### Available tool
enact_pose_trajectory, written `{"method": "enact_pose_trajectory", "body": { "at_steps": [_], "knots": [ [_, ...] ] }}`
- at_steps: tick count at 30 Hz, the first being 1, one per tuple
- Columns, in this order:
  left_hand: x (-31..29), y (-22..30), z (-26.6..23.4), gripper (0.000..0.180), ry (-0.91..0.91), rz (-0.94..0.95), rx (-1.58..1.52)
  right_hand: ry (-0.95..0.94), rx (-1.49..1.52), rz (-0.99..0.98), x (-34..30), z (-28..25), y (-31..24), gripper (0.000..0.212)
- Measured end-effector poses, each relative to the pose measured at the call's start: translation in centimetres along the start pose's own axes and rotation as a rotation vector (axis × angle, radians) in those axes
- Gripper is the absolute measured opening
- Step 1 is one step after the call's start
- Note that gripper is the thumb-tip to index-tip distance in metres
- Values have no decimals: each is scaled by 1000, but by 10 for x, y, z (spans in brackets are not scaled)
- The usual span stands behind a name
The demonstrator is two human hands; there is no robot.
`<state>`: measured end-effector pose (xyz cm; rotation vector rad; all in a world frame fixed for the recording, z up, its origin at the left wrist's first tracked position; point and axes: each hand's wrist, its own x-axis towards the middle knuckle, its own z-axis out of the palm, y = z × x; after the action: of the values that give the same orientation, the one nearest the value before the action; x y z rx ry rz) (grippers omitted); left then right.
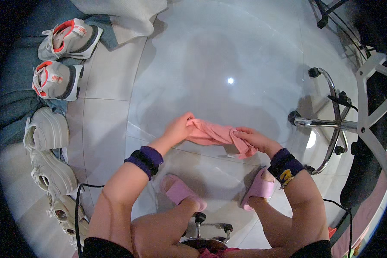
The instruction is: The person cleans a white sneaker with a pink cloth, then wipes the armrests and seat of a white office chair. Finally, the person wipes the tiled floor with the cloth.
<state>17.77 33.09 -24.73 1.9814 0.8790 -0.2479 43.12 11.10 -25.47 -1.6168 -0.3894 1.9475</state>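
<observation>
A pink cloth (pixel 210 133) is stretched sideways between my two hands, over the tiled floor in front of my feet. My left hand (pixel 179 127) is closed on its left end. At the other end my right hand (pixel 254 138) pinches the cloth between thumb and fingers, and a loose corner hangs down below that hand. The cloth looks bunched along its length. Dark purple bands wrap both my wrists.
Several light-coloured shoes (pixel 51 127) stand in a row along the left, against dark blue fabric. A wheeled chrome chair base (pixel 322 123) is at the right. Pink slippers (pixel 182 191) are on my feet, with casters of a seat between them. Black cables (pixel 76 215) run beside my arms.
</observation>
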Motion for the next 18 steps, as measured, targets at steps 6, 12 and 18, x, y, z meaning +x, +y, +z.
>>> {"method": "enact_pose_trajectory", "body": {
  "at_steps": [6, 12, 18],
  "knots": [
    [10, 3, 15, 40, 475, 121, 465, 597, -887, -393, -13, 26, 10, 54],
    [0, -7, 104, 65, 489, 167, 485, 632, -1178, -767, 9, 74, 55, 57],
    [47, -14, 125, 76, 504, 111, 508, 680, -1286, -668, 47, 76, 66, 66]
  ]
}}
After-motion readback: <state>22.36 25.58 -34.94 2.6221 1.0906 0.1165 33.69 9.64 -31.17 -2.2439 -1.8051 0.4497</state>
